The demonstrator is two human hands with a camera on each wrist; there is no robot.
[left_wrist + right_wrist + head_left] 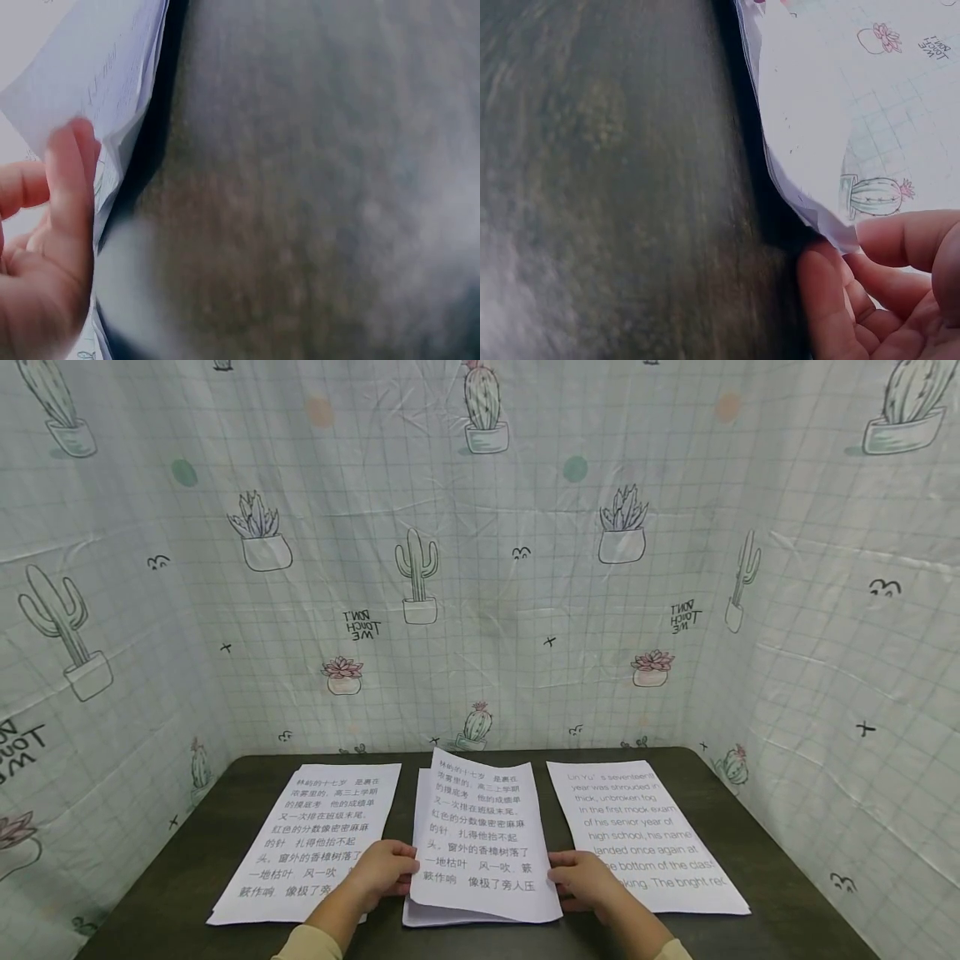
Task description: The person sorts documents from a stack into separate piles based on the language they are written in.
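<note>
A middle stack of printed sheets [480, 835] with Chinese text lies on the dark table [757, 852], its top pages lifted and slightly bent. My left hand [401, 868] grips the stack's lower left edge. My right hand [562, 877] grips its lower right edge. In the left wrist view a fingertip [71, 161] presses against the stack's edge [124, 82]. In the right wrist view curled fingers [900, 240] hold the stack's corner [810, 202] just above the table.
A sheet with Chinese text [315, 839] lies flat to the left, partly under my left hand. A sheet with English text [645, 835] lies to the right. Cactus-print cloth walls [480, 568] enclose the table on three sides.
</note>
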